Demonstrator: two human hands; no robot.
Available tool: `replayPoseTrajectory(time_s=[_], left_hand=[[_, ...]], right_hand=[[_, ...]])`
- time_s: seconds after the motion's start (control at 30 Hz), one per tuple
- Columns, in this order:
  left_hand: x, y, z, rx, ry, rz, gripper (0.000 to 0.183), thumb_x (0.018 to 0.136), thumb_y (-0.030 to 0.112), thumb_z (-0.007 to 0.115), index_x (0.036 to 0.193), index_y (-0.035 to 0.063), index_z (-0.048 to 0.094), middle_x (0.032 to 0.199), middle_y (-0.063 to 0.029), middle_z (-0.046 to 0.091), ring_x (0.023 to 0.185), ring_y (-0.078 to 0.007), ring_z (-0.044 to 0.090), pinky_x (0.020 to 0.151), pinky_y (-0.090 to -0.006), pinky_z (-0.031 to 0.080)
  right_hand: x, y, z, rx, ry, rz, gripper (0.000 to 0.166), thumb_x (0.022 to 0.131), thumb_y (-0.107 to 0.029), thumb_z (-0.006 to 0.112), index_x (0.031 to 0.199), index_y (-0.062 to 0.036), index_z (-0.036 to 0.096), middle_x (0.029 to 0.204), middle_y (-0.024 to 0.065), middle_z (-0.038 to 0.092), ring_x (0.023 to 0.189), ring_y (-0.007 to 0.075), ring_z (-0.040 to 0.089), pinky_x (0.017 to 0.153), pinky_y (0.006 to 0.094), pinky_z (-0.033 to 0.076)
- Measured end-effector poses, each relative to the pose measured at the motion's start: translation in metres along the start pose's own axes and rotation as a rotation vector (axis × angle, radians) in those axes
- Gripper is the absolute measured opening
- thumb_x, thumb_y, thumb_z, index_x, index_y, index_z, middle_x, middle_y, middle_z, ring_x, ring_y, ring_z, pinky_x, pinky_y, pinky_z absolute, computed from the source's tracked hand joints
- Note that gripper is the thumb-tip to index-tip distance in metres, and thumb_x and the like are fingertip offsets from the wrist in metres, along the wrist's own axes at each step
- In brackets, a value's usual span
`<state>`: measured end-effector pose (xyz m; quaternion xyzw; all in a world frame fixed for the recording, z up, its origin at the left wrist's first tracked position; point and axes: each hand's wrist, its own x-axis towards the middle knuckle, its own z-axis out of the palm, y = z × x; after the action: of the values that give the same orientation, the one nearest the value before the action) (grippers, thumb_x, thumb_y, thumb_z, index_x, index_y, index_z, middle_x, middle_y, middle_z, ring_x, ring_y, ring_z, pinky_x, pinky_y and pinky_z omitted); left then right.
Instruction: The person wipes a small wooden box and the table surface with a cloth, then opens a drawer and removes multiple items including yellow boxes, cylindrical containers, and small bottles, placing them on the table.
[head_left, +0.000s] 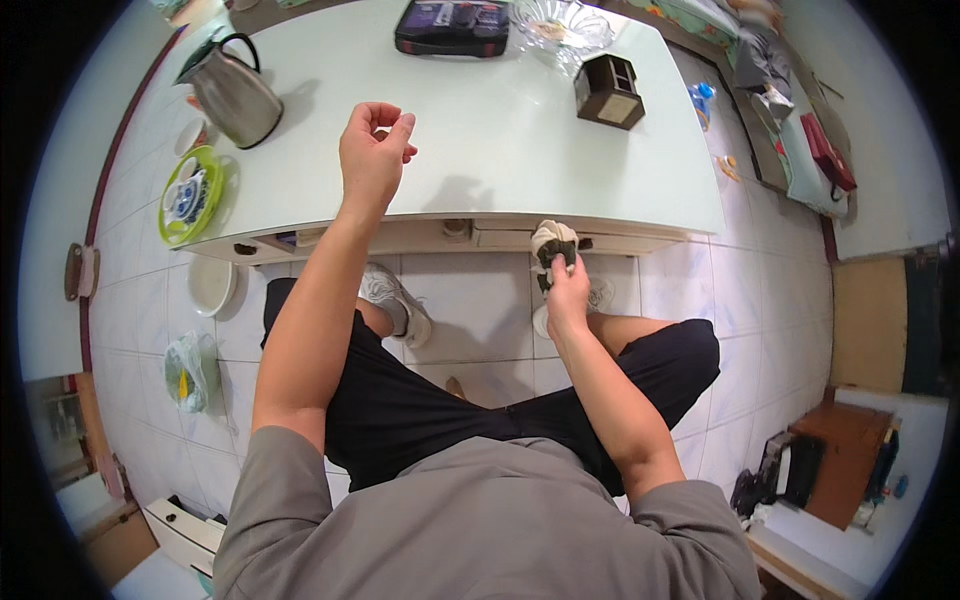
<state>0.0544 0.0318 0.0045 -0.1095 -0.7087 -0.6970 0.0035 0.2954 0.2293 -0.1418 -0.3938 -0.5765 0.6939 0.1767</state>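
Note:
My left hand (377, 150) hovers above the white tabletop (480, 150), left of its middle. Its fingers curl loosely towards the thumb, and nothing shows in the grasp. Just past the table's front edge, my right hand (568, 289) grips a bunched cream and dark green cloth (553, 238). Part of the cloth hides inside the fist, and it hangs in front of a drawer front (502, 237) under the tabletop. A stainless steel vacuum jug (238, 97) stands at the table's left side. Below it, a lime green tray (216, 202) carries cups and small dishes.
At the table's back are a black tool case (451, 30) and a clear glass bowl (562, 30). A dark wooden box (611, 94) stands at the right. A white basin (212, 283) and plastic bag (191, 373) sit on the floor. Another person (763, 64) is at upper right.

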Motion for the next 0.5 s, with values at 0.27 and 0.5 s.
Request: replayPoseTrajectory(time_s=[0.27,0.5], left_hand=[[-0.027,-0.017,0.005,-0.012,-0.15,-0.073,0.014,0.107,0.019,0.065,0.106,0.0048,0.066,0.095,-0.005,0.071,0.07,-0.0108,0.065,0.063,-0.0272,0.053],[-0.089,-0.011,0.014,0.098,-0.456,-0.158,0.014,0.103,0.018,0.07,0.101,0.0043,0.066,0.085,-0.0014,0.07,0.07,-0.0098,0.066,0.063,-0.0266,0.055]], right_hand=[[0.113,-0.077,-0.017,-0.833,0.156,-0.936,0.044,0.105,-0.021,0.064,0.145,-0.0038,0.058,0.15,0.0238,0.057,0.14,0.042,0.052,0.12,0.0505,0.038],[0.131,-0.043,0.071,-1.2,0.062,-0.875,0.049,0.103,-0.027,0.062,0.149,-0.0114,0.058,0.163,0.0163,0.049,0.152,0.0403,0.041,0.128,0.0563,0.026]])
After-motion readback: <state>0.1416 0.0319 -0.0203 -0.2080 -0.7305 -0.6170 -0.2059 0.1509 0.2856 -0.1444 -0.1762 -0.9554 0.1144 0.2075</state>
